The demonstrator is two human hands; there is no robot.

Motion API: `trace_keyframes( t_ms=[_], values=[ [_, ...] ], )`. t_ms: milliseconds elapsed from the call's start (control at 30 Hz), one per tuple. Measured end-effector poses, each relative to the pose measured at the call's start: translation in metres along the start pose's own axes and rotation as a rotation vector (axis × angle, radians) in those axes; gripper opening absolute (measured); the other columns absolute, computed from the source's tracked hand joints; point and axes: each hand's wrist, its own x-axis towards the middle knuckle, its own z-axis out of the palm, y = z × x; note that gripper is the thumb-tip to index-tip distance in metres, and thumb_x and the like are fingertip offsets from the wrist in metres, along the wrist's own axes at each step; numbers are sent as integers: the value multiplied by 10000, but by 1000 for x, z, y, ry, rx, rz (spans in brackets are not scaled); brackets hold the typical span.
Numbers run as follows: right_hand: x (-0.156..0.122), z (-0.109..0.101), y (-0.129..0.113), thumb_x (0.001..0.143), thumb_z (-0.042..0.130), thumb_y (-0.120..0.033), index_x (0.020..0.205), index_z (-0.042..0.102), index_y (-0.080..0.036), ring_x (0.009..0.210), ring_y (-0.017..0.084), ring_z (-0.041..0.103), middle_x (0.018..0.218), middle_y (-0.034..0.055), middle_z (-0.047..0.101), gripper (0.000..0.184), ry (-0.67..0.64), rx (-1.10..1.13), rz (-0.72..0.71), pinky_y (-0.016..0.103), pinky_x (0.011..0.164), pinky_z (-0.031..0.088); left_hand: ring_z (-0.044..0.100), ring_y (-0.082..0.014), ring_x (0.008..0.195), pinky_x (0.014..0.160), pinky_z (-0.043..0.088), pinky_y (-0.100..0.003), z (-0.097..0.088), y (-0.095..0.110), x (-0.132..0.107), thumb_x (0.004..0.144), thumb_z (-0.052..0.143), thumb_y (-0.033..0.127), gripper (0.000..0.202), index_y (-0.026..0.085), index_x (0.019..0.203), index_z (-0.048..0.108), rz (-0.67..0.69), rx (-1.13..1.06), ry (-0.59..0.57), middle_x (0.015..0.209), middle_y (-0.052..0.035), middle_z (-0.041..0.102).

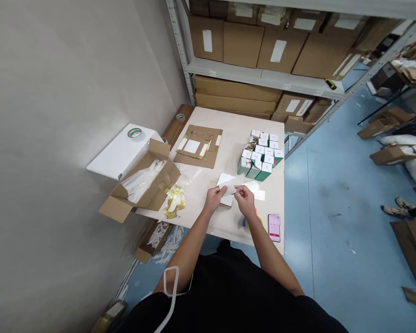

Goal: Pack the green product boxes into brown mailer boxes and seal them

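Note:
A small white paper slip [228,188] is pinched between my two hands above the table. My left hand [214,198] grips its left side, thumb on top. At its right edge, the fingers of my right hand [244,199] are closed on it. Directly below lies a flat white box [226,201], partly covered by the slip and my hands. More white slips [256,188] lie just right of the box. Close to my right wrist is a round blue, yellow and orange item [259,221], mostly hidden by my forearm.
Several small green-and-white boxes [261,155] stand grouped at the table's right. Flattened cardboard [208,155] lies further back. An open carton [149,182] with white contents is on the left, near yellow-white strips [175,200]. A phone [274,227] rests by the right edge. Shelving [263,74] rises behind.

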Motion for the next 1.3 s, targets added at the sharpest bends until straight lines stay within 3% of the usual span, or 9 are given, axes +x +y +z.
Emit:
trace_keyframes(
  t_ms=[100,267,400,567,667,767,900,1067,1300],
  values=[
    [-4,32,0,819,644,-450,741,535,-245,841,203,663,977,55,743,245,49,79,35,347,759,579,675,-222,792,724,547,-323,-28,0,-9,850,684,715,580,145,825,787,46,25,132,769,-38,731],
    [-24,107,-1,779,772,-556,999,622,-264,806,205,667,849,17,715,395,-127,74,86,332,723,565,657,-206,860,816,546,-311,-82,7,-41,892,673,647,489,177,801,772,185,118,200,836,-42,721],
    [-47,167,-3,772,792,-583,857,650,-242,786,210,646,800,22,702,379,-257,7,81,338,731,529,650,-206,831,796,546,-311,-139,5,-65,884,672,649,498,177,736,730,179,103,339,765,-33,692],
    [-67,231,0,781,757,-488,712,557,-238,940,233,653,976,49,731,328,-342,50,46,344,825,505,628,-194,753,700,527,-290,-268,-8,-96,817,701,694,530,171,728,692,84,-15,761,686,-12,653],
    [-76,271,12,794,710,-476,681,444,-253,783,190,608,766,-4,640,364,-314,27,69,306,734,479,591,-163,713,670,501,-262,-355,-15,-129,857,623,708,553,165,772,679,88,-80,1246,689,1,637],
    [-91,318,33,769,718,-498,717,443,-265,616,149,514,636,-58,526,364,-332,-35,129,279,625,446,601,-162,742,696,504,-251,-414,-21,-169,877,609,668,517,162,827,702,134,-59,1397,739,-5,659],
    [-124,395,76,698,768,-499,812,552,-259,569,152,553,661,-48,620,342,-517,-86,268,286,581,478,613,-175,758,704,502,-248,-449,-33,-219,871,652,630,478,160,868,736,121,-3,1355,754,-10,664],
    [-173,489,146,618,809,-470,661,545,-252,496,155,578,552,-53,598,345,-648,-319,440,265,500,454,590,-168,726,674,473,-235,-473,-56,-277,882,640,639,484,166,831,731,30,56,1435,685,9,614],
    [-219,560,202,671,779,-467,594,544,-254,575,182,634,501,-30,594,326,-860,-468,365,265,555,460,635,-190,809,765,500,-263,-492,-68,-356,927,594,591,429,193,913,752,-96,194,1474,844,-27,715]
  ],
)
